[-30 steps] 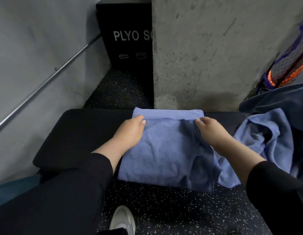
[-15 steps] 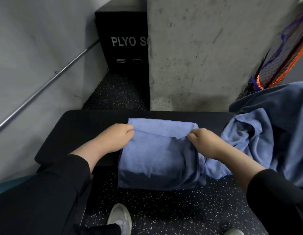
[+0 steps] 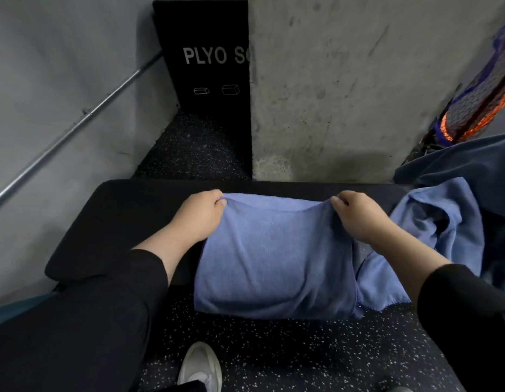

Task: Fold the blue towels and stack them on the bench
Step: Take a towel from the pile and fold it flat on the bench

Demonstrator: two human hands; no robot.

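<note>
Both hands, left hand [image 3: 199, 215] and right hand [image 3: 358, 215], pinch the towel [image 3: 274, 256] by its far corners; its front edge overhangs the bench [image 3: 126, 216], so it may slip floorward.

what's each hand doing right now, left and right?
Left hand: closed, pinching the far left corner of the blue towel.
Right hand: closed, pinching the far right corner of the same towel.
</note>
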